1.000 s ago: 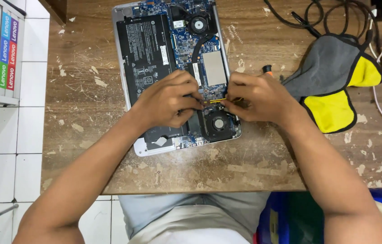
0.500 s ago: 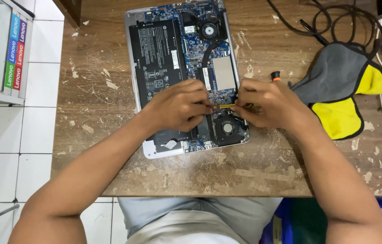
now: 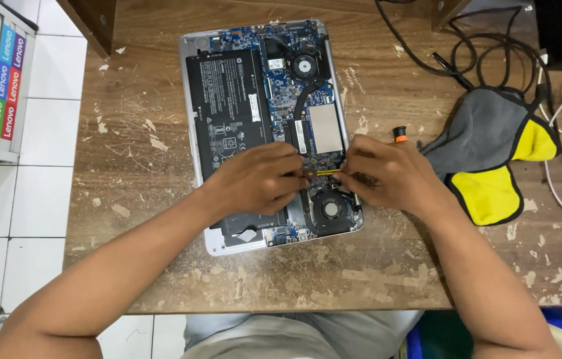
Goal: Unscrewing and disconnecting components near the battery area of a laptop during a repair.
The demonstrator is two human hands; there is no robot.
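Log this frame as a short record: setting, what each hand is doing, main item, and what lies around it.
setting: worn wooden table seen from above, white tiled floor at left
main item: opened laptop with its bottom cover off, black battery, two fans and board exposed
left hand: resting on the laptop's lower middle, fingertips at the board
right hand: pinching a thin yellow tool that points at the board
hand contact: fingertips nearly meet over the tool
nearby: grey and yellow cloth, black cables, small orange-tipped tool

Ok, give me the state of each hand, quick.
Left hand: closed, fingertips pinched at the opened laptop's board.
Right hand: closed, gripping a thin yellow tool.
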